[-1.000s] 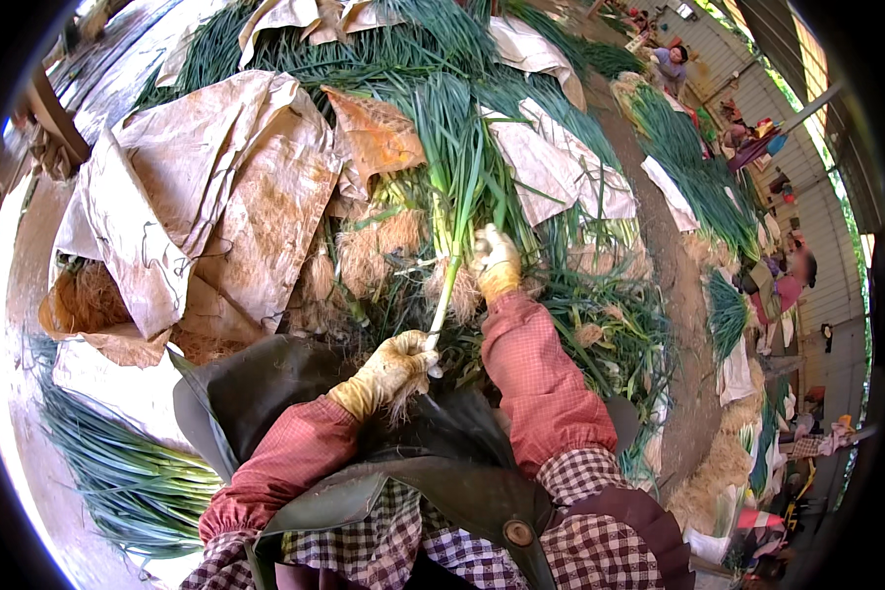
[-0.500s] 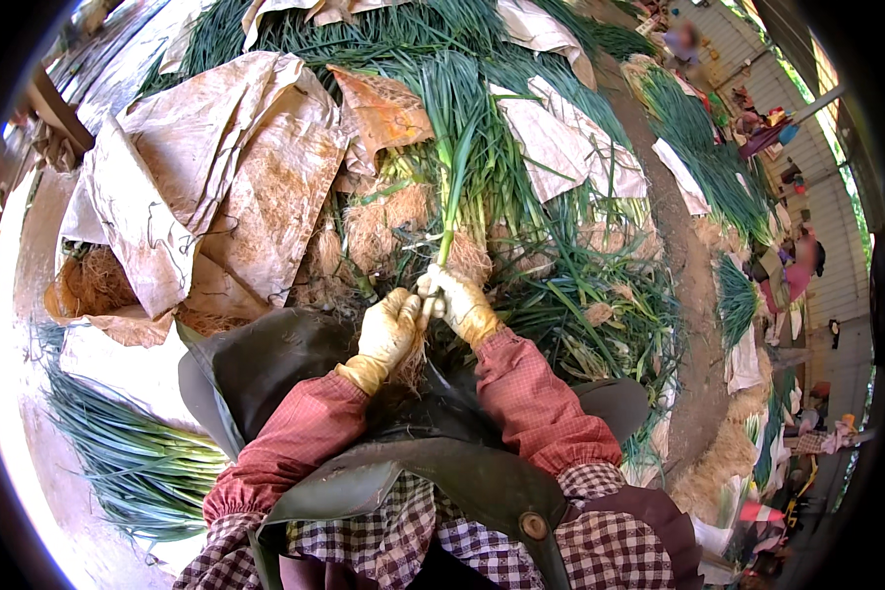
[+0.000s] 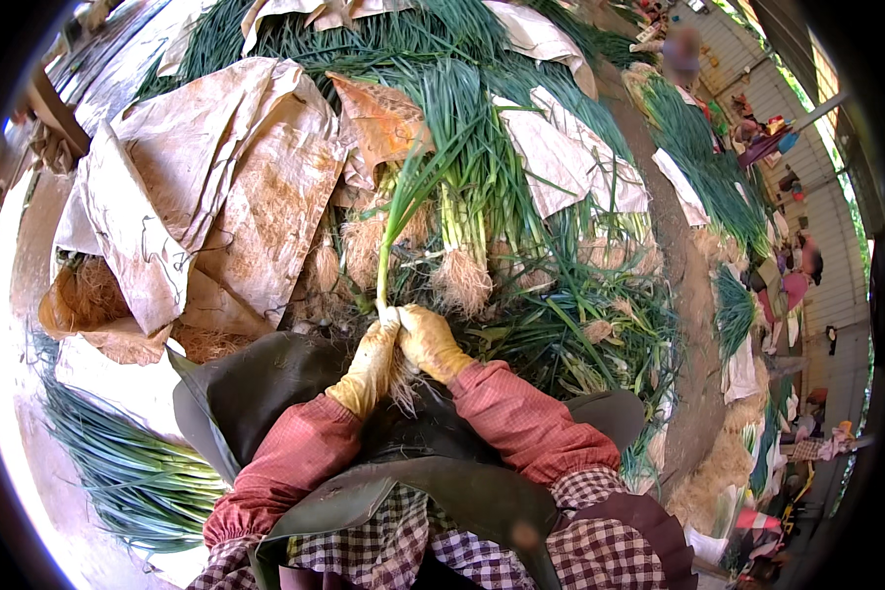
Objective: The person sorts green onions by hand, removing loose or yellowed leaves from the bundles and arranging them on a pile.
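Upright before my lap stands a single green onion (image 3: 383, 264), pale at the stem and green at the top. My left hand (image 3: 369, 360), in a dirty yellowish-white glove, is closed round its lower stem. Against it presses my right hand (image 3: 433, 342), gloved alike, with its fingers curled in at the stem's base; exactly what its fingertips grip is hidden. Pale stringy roots (image 3: 403, 382) hang below the two hands, over my dark apron (image 3: 290, 379). Just beyond lies a bunch of green onions (image 3: 467, 211) with bushy roots toward me.
Stained sacking (image 3: 256, 177) covers the left side. Cut leaves and trimmings (image 3: 580, 339) are heaped at right. Another green onion bundle (image 3: 133, 462) lies lower left. Past a dirt path (image 3: 698, 383) are more piles (image 3: 693, 143) and several people at work.
The green onion has moved left and its top tilts differently. My left hand now holds the stem where the right hand did; the right hand has come down beside it.
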{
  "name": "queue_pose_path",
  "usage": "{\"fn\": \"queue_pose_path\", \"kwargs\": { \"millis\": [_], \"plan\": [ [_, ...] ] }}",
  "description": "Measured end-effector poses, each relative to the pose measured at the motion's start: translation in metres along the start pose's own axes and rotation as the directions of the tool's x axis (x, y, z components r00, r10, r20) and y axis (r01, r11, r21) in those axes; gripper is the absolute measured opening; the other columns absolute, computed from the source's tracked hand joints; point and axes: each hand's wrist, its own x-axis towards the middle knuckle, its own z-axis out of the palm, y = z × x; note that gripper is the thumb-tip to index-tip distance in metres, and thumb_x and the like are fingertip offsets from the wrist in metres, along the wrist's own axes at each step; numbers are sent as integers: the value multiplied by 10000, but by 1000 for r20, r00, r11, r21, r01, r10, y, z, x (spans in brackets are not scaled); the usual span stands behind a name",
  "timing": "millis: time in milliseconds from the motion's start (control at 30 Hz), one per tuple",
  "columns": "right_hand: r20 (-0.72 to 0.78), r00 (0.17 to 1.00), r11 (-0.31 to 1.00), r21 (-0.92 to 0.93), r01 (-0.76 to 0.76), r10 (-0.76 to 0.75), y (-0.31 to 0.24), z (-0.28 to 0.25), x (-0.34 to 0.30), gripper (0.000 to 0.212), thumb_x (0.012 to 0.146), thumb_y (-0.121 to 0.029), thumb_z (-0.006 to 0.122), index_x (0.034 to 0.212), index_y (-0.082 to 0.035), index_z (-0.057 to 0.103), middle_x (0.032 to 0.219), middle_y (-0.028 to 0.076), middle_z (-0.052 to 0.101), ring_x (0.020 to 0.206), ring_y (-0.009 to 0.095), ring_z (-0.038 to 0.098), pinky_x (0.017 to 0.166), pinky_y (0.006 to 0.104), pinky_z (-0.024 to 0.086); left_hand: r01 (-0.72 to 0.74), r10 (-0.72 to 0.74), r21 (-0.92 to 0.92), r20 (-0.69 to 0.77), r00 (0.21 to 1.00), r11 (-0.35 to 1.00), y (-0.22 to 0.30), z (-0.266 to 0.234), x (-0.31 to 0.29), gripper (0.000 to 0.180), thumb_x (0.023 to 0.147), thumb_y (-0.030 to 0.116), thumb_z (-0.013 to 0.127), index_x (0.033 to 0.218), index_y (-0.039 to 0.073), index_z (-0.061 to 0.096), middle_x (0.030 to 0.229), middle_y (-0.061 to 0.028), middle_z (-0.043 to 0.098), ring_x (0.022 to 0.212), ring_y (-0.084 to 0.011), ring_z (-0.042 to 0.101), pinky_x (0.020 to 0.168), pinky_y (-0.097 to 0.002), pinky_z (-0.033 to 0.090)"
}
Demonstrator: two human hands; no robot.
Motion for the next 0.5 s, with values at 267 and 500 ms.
{"fn": "queue_pose_path", "kwargs": {
  "millis": [267,500],
  "plan": [
    [329,943,869,479,-125,-45,4,-28,-7,149,867,-168,537,830,-24,525,711,61,564,693,132,551,630,289,468,-209,200,0,-294,935,978,30,-8,6,240,889,269,508,929,32,489,690,-112,587,491,-161,528,440,-256,442],
    [94,802,186,951,-248,590,201,-45,30,619,664,82,679,1212,26,396,1071,128,559,977,192,550,785,266,487,-84,128,170,-269,955,982,36,33,2,276,878,300,526,932,30,513,707,-107,601,474,-182,544,436,-273,428]
  ]
}}
